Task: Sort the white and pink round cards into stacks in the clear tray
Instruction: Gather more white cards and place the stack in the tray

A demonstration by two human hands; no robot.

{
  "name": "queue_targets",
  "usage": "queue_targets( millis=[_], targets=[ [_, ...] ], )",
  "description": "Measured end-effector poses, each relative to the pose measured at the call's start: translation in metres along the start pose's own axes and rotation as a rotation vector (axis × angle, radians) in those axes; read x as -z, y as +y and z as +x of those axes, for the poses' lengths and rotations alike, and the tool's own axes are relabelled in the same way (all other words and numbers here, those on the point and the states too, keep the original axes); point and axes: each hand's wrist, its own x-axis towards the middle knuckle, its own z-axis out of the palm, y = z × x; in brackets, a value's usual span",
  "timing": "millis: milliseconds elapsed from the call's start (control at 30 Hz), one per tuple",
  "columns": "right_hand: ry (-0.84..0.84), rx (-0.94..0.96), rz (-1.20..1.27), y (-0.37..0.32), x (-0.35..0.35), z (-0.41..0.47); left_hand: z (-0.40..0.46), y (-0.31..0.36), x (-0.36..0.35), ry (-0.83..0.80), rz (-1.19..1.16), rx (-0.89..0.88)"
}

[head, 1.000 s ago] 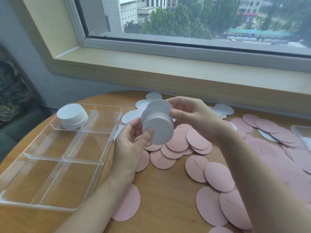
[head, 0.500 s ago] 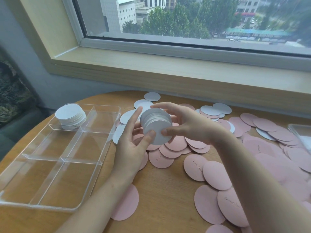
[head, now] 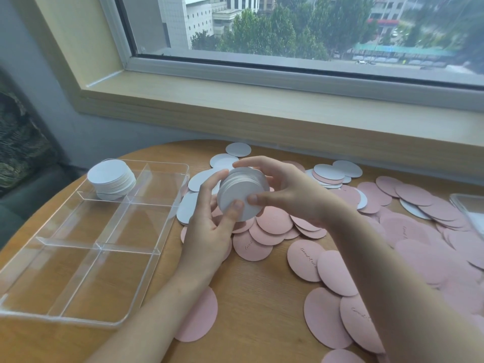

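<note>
Both hands, left hand and right hand, gripped white stack, squaring it; next: tray at 9 o'clock.

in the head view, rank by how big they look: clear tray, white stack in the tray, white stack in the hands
1. clear tray, by far.
2 and 3. stack in the tray and held stack: look alike; the held stack is nearer the camera, so unranked.

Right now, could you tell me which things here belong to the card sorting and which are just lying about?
Job: white stack in hand, held by left hand and right hand; clear tray; stack in tray; loose pink cards; loose white cards.

Lying about: second clear container; windowsill.
</note>
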Motion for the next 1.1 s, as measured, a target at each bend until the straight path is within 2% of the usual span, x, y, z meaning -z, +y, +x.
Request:
queue_targets(
  millis=[233, 600, 933, 1100],
  targets=[
    [-0.054, -0.025, -0.033, -0.002, -0.002, 0.001, 0.001, -0.001, 0.000, 0.045, 0.042, -0.030],
    [-0.010, -0.067, -0.014, 0.004, -0.009, 0.002, 0.002, -0.001, 0.001, 0.023, 0.083, -0.016],
    [-0.015, -0.078, -0.232, 0.001, -0.017, 0.003, 0.004, -0.003, 0.001, -0.047, 0.192, 0.009],
    [0.005, -0.070, -0.253, 0.003, -0.014, 0.003, 0.003, 0.000, 0.002, -0.081, 0.198, -0.004]
  ],
)
